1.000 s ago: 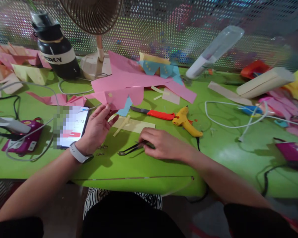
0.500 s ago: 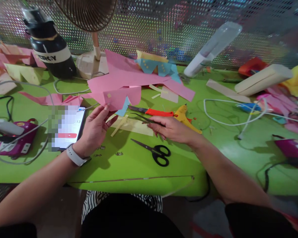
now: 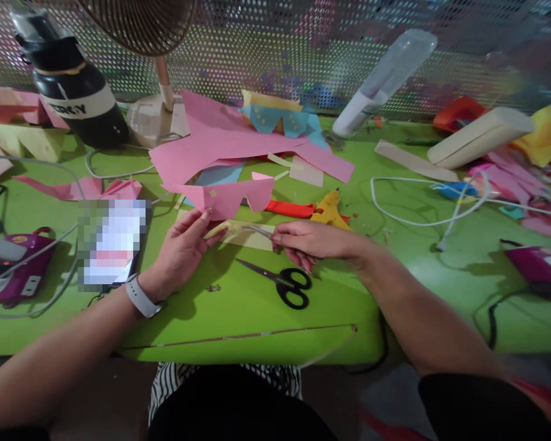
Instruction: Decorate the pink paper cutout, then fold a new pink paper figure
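Note:
My left hand (image 3: pixel 186 245) pinches the lower edge of a folded pink paper cutout (image 3: pixel 232 196), which has a notch and a small yellow square on it. In my right hand (image 3: pixel 303 241) are slim dark tweezers (image 3: pixel 257 231), their tips pointing left over a pale yellow paper strip (image 3: pixel 252 239). Black-handled scissors (image 3: pixel 282 282) lie on the green table below my hands. Behind my right hand rest a red-handled utility knife (image 3: pixel 289 209) and a yellow glue gun (image 3: pixel 329 208). A blue paper piece (image 3: pixel 218 174) shows partly behind the pink cutout.
A phone (image 3: pixel 114 245) lies left of my left hand, near a purple power block (image 3: pixel 18 263). At the back stand a black bottle (image 3: pixel 80 98), a fan (image 3: pixel 163 79) and a leaning clear bottle (image 3: pixel 386 82). A white cable (image 3: pixel 395 220) loops across the right side.
The pink cutout has moved right and slightly down and turned, so its notched edge shows more. The tweezers in my right hand have shifted a little lower, nearer the yellow strip.

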Action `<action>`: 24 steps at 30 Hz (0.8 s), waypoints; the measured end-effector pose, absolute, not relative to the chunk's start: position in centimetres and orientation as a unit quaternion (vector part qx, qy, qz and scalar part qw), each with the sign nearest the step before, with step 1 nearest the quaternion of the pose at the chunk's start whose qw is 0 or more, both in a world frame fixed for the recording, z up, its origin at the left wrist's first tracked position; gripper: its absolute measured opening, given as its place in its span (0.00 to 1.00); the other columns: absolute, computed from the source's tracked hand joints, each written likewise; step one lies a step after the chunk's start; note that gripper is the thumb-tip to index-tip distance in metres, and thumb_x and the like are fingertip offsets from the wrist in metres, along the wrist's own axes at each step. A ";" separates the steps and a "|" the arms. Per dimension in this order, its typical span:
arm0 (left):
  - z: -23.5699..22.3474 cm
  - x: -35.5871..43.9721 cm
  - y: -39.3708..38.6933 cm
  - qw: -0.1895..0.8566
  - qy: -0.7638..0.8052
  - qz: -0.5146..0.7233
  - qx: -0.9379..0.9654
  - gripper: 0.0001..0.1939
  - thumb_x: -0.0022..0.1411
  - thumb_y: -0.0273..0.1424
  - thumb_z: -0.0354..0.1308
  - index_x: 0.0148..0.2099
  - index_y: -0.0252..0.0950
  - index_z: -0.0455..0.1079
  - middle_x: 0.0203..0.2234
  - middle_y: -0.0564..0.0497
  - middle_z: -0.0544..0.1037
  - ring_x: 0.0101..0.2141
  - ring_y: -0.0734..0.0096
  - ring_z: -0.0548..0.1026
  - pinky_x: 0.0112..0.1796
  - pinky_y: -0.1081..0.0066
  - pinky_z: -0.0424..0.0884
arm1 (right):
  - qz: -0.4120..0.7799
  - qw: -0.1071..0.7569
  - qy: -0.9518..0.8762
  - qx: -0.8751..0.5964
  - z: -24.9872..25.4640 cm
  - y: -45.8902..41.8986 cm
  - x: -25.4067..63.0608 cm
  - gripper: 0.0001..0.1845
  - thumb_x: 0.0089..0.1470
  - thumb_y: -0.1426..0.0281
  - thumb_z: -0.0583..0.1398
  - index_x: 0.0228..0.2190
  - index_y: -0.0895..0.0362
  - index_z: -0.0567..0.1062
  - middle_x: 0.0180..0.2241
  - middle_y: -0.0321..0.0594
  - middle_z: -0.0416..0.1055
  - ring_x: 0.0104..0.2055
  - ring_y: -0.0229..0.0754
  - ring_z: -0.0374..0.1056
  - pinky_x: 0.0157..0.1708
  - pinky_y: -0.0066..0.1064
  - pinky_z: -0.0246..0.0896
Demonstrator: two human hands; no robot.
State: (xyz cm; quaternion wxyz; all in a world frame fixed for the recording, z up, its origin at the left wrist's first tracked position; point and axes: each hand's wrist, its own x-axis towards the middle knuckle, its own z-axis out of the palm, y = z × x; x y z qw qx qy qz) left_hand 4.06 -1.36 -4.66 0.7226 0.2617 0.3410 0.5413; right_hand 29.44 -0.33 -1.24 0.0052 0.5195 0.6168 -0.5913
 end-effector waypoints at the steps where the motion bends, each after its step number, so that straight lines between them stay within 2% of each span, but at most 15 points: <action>1: -4.7 4.1 -1.3 0.723 0.342 0.540 0.263 0.04 0.56 0.28 0.69 0.35 0.39 0.78 0.36 0.52 0.83 0.40 0.67 0.80 0.49 0.59 0.76 | -0.589 0.007 0.618 0.520 -1.3 -0.3 29.4 0.16 0.65 0.57 0.52 0.34 0.56 0.67 0.17 0.32 0.69 0.13 0.32 0.62 0.14 0.24 0.55; 13: -4.7 4.1 -1.3 0.721 0.347 0.532 0.276 0.03 0.55 0.28 0.69 0.35 0.39 0.79 0.35 0.52 0.83 0.38 0.67 0.81 0.49 0.61 0.75 | -0.610 -0.017 0.608 0.507 -2.3 -0.2 28.9 0.16 0.64 0.55 0.54 0.35 0.56 0.67 0.16 0.29 0.68 0.12 0.31 0.61 0.13 0.23 0.50; 24: -4.7 4.1 -1.2 0.725 0.349 0.530 0.267 0.03 0.56 0.28 0.68 0.35 0.38 0.78 0.35 0.52 0.83 0.39 0.67 0.81 0.49 0.60 0.75 | -0.588 -0.058 0.625 0.511 -3.2 -0.1 28.7 0.15 0.64 0.56 0.55 0.35 0.56 0.69 0.16 0.29 0.66 0.13 0.31 0.60 0.14 0.23 0.53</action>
